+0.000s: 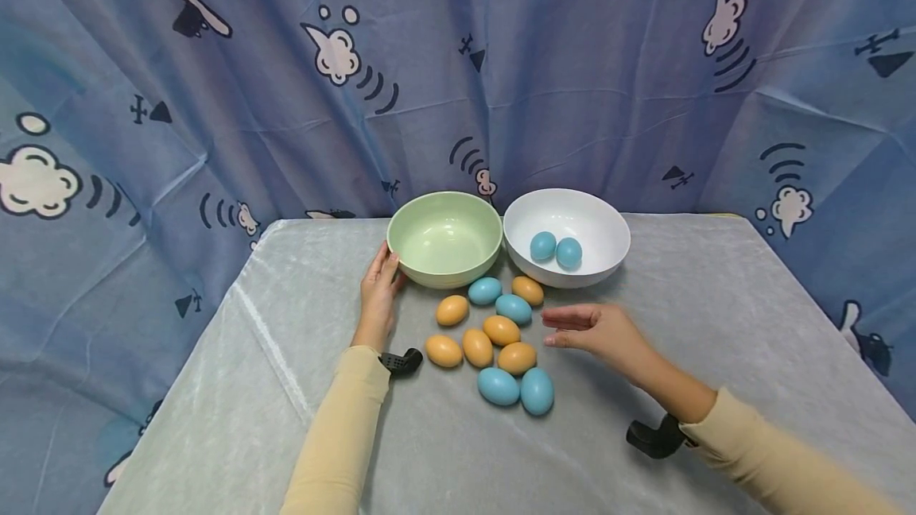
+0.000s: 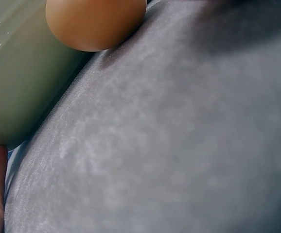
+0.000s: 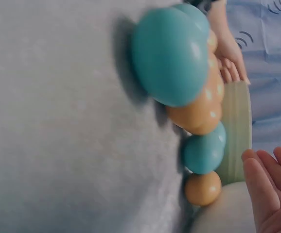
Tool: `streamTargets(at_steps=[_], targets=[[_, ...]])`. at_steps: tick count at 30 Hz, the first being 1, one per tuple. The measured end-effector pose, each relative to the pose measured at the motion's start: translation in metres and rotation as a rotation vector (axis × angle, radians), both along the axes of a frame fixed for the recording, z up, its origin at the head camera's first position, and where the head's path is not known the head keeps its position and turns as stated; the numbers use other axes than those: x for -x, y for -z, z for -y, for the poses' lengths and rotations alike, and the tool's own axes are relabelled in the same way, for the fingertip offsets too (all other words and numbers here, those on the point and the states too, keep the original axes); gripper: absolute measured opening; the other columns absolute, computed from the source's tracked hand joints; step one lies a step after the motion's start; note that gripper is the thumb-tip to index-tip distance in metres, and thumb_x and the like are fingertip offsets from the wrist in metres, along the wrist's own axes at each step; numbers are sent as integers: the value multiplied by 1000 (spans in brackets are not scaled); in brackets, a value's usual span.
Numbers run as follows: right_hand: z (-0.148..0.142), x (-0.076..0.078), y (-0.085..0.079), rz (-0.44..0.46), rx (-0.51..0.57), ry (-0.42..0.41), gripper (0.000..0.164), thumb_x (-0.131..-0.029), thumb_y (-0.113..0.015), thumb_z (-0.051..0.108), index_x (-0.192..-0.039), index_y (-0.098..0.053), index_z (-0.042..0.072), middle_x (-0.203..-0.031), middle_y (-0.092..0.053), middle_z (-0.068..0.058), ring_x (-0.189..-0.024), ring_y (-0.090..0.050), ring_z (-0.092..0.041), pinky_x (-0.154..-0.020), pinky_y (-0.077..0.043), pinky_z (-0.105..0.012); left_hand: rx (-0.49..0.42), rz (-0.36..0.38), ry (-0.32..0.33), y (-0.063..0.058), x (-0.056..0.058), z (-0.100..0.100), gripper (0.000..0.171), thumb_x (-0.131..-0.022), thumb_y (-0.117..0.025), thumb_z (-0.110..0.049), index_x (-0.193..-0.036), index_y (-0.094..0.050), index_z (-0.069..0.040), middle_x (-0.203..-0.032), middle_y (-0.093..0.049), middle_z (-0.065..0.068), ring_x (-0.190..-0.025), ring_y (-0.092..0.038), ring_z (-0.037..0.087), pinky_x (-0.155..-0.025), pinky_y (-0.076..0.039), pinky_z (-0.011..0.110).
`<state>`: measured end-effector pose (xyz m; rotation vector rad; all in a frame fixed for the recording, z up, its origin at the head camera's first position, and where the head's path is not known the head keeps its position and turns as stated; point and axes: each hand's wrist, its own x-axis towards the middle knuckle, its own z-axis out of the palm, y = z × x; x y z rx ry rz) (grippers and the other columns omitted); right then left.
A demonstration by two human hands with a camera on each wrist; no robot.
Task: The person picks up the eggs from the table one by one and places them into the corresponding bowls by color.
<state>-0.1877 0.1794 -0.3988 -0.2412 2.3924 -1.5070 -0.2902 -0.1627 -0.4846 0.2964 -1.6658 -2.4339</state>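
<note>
My left hand (image 1: pixel 378 296) rests against the left side of the green bowl (image 1: pixel 445 276), its fingers lying along the outer wall. In the left wrist view a fingertip meets the base of that bowl. My right hand (image 1: pixel 604 336) hovers just right of the loose eggs, fingers extended, thumb apart, holding nothing. Nearest to it are a blue egg (image 1: pixel 513 308) and an orange egg (image 1: pixel 517 358). Several more orange and blue eggs lie clustered in front of the bowls. Two blue eggs (image 1: pixel 555 249) sit inside the white bowl (image 1: pixel 604 249); the green bowl's visible inside holds nothing.
Both bowls stand side by side near the far edge of the table, which has a light grey cloth (image 1: pixel 286 356). Behind hangs a blue patterned curtain (image 1: pixel 429 102). Two blue eggs (image 1: pixel 498 386) lie closest to the near side.
</note>
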Motion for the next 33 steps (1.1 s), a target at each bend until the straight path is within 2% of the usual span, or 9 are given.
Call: streamTargets(at_steps=[14,18,27,33], targets=[[2,-16,16,36,-21,-1,50,-84,-81,24,-125,-68,-1,-123,-70,-15,-119,-66,-29,-88,-60,-27,10,-6,-5,0,1,0,55,-102,-58,-27,-154,-40,-17,-160,-38,3,-143,-42,19,-118,-39,41],[1,-20,21,53,7,-13,51,-84,-81,22,-125,-66,-4,-124,-69,-18,-119,-66,-32,-87,-60,-26,9,-6,-12,-2,0,-2,55,-102,-58,-26,-153,-40,-16,-160,-39,3,-143,-43,20,-118,-39,40],[-1,-25,31,82,-19,-2,57,-80,-85,27,-124,-66,-4,-124,-69,-18,-118,-66,-31,-89,-60,-29,20,-7,-3,-2,0,-1,56,-101,-59,-29,-154,-40,-19,-161,-36,0,-142,-43,18,-118,-39,40],[-2,-29,37,86,26,-25,58,-80,-85,25,-124,-66,-6,-123,-69,-19,-118,-66,-33,-90,-59,-29,17,-1,-5,-1,0,-1,56,-102,-58,-27,-154,-40,-18,-160,-38,1,-142,-44,19,-118,-39,40]])
